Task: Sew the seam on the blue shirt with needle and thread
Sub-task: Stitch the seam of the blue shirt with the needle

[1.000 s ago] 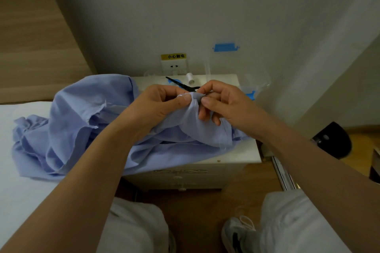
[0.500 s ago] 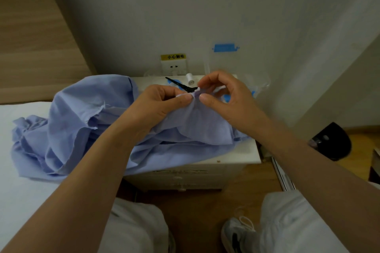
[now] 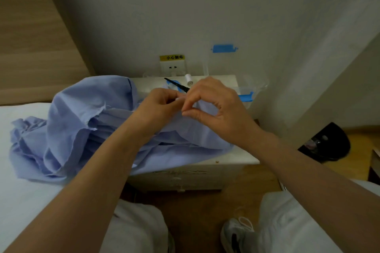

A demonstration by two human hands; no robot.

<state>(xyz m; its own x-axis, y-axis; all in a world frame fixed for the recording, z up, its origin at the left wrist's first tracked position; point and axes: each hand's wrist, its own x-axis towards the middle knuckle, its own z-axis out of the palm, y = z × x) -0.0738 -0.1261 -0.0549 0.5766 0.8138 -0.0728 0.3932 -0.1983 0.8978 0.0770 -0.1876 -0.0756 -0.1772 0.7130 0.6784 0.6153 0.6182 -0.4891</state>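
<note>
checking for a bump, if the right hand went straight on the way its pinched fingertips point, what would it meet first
The left hand: the right hand points its pinched fingertips left at the fingers gripping the blue shirt, almost touching them, though depth is unclear.

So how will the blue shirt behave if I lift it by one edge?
Probably floppy: the blue shirt lies in soft folds, draped from bed onto nightstand. Likely light, since it looks thin. Its raw torn edge may fray if tugged.

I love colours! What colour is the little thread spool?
The thread spool is white, best in the head view.
</note>
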